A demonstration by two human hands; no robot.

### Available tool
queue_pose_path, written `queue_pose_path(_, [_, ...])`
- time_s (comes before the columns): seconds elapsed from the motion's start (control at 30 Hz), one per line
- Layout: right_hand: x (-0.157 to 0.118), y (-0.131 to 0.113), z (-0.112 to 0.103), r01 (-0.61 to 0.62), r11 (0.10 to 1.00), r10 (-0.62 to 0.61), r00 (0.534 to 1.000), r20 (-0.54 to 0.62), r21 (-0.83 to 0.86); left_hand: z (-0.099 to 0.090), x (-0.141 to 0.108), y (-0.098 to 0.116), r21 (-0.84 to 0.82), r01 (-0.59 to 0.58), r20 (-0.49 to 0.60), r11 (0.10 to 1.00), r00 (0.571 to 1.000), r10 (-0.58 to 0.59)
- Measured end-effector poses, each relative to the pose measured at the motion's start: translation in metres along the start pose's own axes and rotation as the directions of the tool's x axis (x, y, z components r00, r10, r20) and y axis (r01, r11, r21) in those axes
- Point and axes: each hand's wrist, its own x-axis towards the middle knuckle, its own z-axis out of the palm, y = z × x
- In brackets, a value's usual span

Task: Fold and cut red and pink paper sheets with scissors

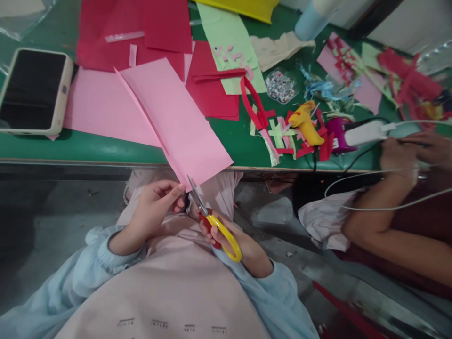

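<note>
A folded sheet of pink paper (180,113) reaches from the green table out over its front edge. My left hand (158,205) pinches the near corner of this paper between thumb and fingers. In my right hand (226,238) is a pair of scissors (226,235) with one yellow and one red handle. The blades point up and away from me, and their tips are at the paper's near edge, close to my left fingertips. Whether the blades are parted is hard to make out.
A phone (31,89) lies at the left. Red sheets (165,26), a pale green sheet (229,42) and a yellow glue gun (305,122) among paper strips are on the green table (116,150). A co-worker's arm (381,221) and a white cable are at the right.
</note>
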Motion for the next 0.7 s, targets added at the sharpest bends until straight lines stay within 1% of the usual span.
queue_pose_path(0.17, [0.0013, 0.0005, -0.0014, -0.021, 1.0, 0.021, 1.0, -0.01, 0.003, -0.0009, -0.0012, 0.0001, 0.052, -0.017, 0.017, 0.999, 1.0, 0.016])
queue_pose_path(0.33, [0.0006, -0.0039, 0.002, -0.009, 1.0, 0.009, 1.0, 0.013, 0.02, -0.0009, -0.0014, 0.0021, 0.114, -0.016, 0.009, 0.993, 1.0, 0.015])
queue_pose_path(0.47, [0.0003, -0.004, 0.0034, -0.014, 0.999, 0.014, 1.0, -0.015, 0.045, -0.0008, -0.001, 0.0011, 0.104, -0.01, 0.002, 0.995, 1.0, 0.009])
queue_pose_path(0.6, [0.001, -0.003, 0.0017, -0.03, 0.999, 0.029, 1.0, 0.009, 0.028, -0.0014, -0.0007, -0.0014, 0.101, -0.014, 0.01, 0.995, 1.0, 0.013])
queue_pose_path(0.7, [0.0018, -0.0011, 0.0007, -0.012, 1.0, 0.012, 1.0, 0.008, -0.003, -0.0015, -0.001, -0.001, 0.112, -0.018, 0.022, 0.994, 1.0, 0.016])
